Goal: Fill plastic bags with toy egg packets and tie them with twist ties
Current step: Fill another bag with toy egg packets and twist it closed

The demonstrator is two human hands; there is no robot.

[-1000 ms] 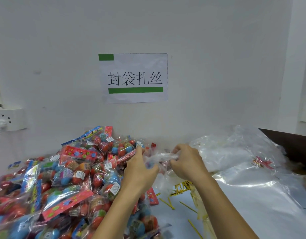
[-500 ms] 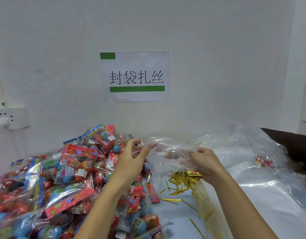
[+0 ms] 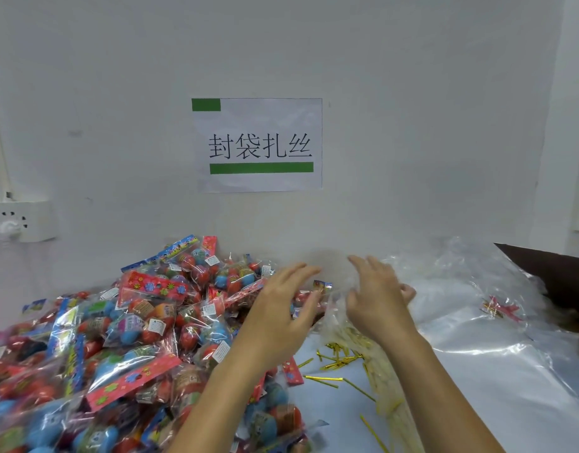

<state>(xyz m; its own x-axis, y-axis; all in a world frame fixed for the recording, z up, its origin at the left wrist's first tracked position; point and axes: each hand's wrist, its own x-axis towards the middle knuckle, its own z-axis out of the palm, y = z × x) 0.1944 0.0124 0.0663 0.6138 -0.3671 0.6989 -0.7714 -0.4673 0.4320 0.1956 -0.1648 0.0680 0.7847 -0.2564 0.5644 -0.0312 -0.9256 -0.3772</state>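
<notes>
A big heap of toy egg packets [image 3: 134, 338], red and blue eggs in clear wrap, covers the left of the table. My left hand [image 3: 281, 308] hovers at the heap's right edge with its fingers straight. My right hand [image 3: 376, 295] is beside it, fingers spread upward. Between and over the two hands hangs a thin clear plastic bag [image 3: 330, 308], blurred, and I cannot tell whether either hand pinches it. Gold twist ties [image 3: 340, 358] lie scattered on the table below the hands.
Flat clear bags [image 3: 477, 322] are spread over the right of the table, with a small red and gold item [image 3: 502, 308] on them. A brown cardboard box [image 3: 549, 273] stands at the far right. The wall behind carries a paper sign [image 3: 258, 145] and a socket [image 3: 17, 220].
Both hands held the bag bunched between them a second ago. They have since moved apart and their fingers have straightened, spreading the bag wider.
</notes>
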